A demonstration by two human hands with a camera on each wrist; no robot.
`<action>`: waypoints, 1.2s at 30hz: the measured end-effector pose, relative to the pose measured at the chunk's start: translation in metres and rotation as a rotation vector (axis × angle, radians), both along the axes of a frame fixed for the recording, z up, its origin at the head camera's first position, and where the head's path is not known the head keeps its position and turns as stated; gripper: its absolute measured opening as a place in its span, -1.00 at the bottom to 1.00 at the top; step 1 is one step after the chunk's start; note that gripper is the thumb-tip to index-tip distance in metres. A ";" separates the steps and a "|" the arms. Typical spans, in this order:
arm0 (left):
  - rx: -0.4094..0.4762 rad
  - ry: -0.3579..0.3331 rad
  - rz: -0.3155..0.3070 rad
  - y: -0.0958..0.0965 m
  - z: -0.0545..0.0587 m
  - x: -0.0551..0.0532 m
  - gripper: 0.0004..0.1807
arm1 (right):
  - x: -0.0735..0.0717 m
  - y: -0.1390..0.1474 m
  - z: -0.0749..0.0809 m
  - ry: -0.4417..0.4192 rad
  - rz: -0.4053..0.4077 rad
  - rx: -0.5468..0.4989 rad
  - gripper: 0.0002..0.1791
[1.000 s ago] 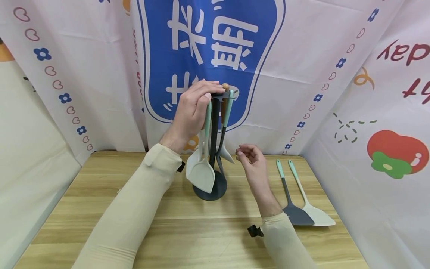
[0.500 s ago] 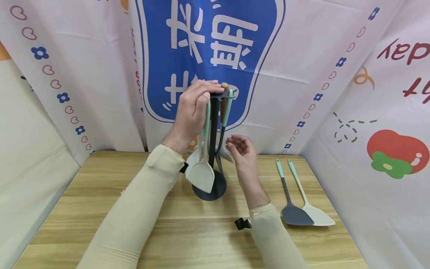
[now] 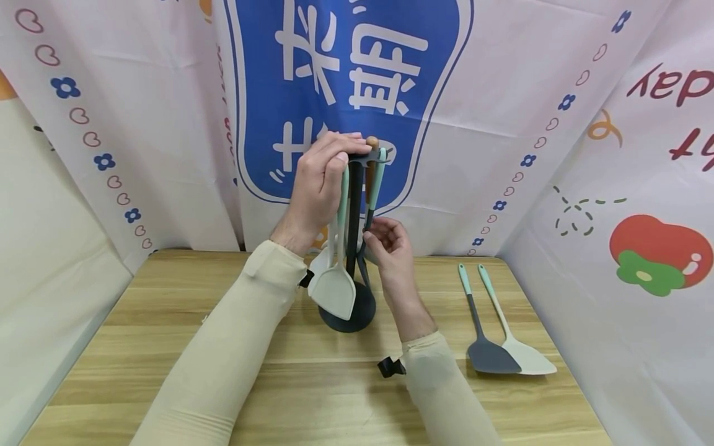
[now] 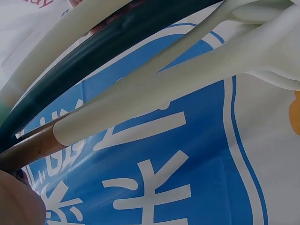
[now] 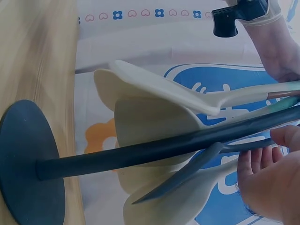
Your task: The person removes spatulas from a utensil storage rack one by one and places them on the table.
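Observation:
My left hand (image 3: 318, 179) grips the top of a black utensil stand (image 3: 354, 217), below its wooden knob (image 3: 372, 142). A cream spatula (image 3: 334, 294) with a green handle hangs at the front, and other cream utensils hang behind it. On the right side hangs a dark grey spatula (image 3: 377, 179), also green-handled. My right hand (image 3: 393, 260) pinches its dark shaft, thumb and fingers on opposite sides. The right wrist view shows this spatula's blade (image 5: 180, 176) edge-on beside the pole. In the left wrist view, a brown-ended cream handle (image 4: 117, 112) passes near my left hand.
To the right, a dark grey turner (image 3: 492, 356) and a cream turner (image 3: 530, 356) lie side by side on the wooden table (image 3: 234, 396). The stand's round base (image 3: 362, 310) sits near the back edge, before a printed curtain (image 3: 474, 142).
My right hand has moved left and slightly up to the stand, and its fingers have closed on the dark spatula's shaft. My left hand stays on the stand's top.

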State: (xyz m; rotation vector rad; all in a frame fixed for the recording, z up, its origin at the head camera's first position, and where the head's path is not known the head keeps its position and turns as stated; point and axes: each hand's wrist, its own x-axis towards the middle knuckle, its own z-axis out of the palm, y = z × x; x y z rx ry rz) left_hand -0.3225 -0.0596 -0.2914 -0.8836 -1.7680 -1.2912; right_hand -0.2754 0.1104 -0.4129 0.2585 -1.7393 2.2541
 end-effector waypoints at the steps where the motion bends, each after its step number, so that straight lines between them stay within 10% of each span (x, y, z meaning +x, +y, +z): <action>1: 0.000 -0.001 0.000 0.000 0.000 0.000 -0.41 | 0.000 0.000 0.000 0.000 0.000 0.004 -0.62; 36: -0.003 -0.009 0.009 0.000 -0.001 -0.001 -0.41 | 0.004 0.015 0.005 0.042 0.032 -0.230 -0.53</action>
